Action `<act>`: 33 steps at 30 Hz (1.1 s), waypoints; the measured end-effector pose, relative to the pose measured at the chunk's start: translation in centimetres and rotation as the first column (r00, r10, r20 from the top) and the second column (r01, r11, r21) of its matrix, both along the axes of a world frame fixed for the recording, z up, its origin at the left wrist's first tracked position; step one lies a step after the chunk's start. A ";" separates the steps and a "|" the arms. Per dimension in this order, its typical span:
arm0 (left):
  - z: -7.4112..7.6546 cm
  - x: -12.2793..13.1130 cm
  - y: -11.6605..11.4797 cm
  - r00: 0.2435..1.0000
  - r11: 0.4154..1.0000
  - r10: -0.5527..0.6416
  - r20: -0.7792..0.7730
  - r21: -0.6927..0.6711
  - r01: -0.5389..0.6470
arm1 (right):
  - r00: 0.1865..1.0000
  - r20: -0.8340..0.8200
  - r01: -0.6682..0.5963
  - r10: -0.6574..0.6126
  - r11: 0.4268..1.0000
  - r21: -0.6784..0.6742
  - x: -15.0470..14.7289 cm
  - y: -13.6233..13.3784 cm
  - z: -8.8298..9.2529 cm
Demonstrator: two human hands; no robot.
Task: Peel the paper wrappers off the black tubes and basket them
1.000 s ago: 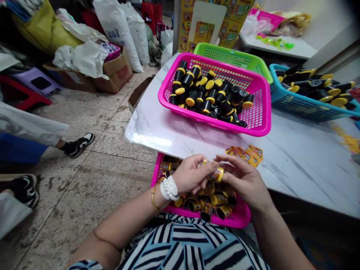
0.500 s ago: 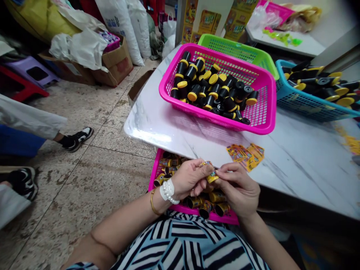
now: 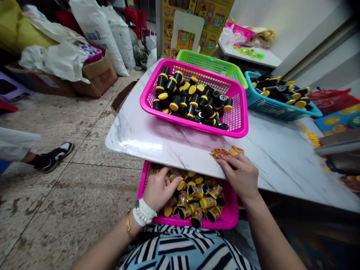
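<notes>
My left hand (image 3: pixel 160 188) reaches over the left side of the lower pink basket (image 3: pixel 232 210), its thumb apart from the bent fingers; some fingertips are hidden. Under and beside it lie several small canisters (image 3: pixel 208 203) in yellow printed sleeves, some showing dark open ends. My right hand (image 3: pixel 242 171) is at the table's front edge, fingertips pinched on the small pile of yellow-orange printed sleeves (image 3: pixel 236 150). Whether it grips one sleeve or more is hidden by the fingers.
On the marbled table (image 3: pixel 163 150) stands a pink basket (image 3: pixel 194 128) of black canisters with yellow lids. A green basket (image 3: pixel 208 62) is behind it, a blue basket (image 3: pixel 281 108) of similar canisters to the right. Cartons (image 3: pixel 104 77) and a person's shoe (image 3: pixel 57 156) are at left.
My hands have parted. The left went down and left into the lower basket, no longer holding up the yellow sleeved piece; the right moved to the sleeve pile. The view has shifted right.
</notes>
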State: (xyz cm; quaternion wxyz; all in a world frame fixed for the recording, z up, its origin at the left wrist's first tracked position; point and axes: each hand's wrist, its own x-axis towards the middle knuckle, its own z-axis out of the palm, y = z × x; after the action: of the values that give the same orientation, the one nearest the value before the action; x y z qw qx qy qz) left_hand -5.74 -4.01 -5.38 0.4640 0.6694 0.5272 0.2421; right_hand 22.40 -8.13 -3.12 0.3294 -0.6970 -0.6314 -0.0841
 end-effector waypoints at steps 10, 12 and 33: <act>4.1 1.7 -1.3 0.958 0.996 0.044 0.283 0.061 -0.063 | 0.989 -0.017 -0.142 0.149 0.964 0.225 -4.1 -1.6 1.9; 5.1 2.7 -0.8 0.886 0.997 0.047 0.462 -0.079 -0.011 | 0.968 -0.017 -0.241 0.251 0.946 0.216 -5.8 -2.1 2.4; 7.2 2.6 -0.5 0.832 0.958 0.125 0.540 0.154 -0.244 | 0.727 -0.676 -0.116 0.123 0.992 0.056 -9.8 -0.3 3.0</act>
State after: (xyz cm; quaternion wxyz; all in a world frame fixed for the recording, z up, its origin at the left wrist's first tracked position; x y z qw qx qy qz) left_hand -3.15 -4.55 1.84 0.4889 0.5697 0.4133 0.5154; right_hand 12.60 -8.45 -0.07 0.5449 -0.6360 -0.5111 0.1936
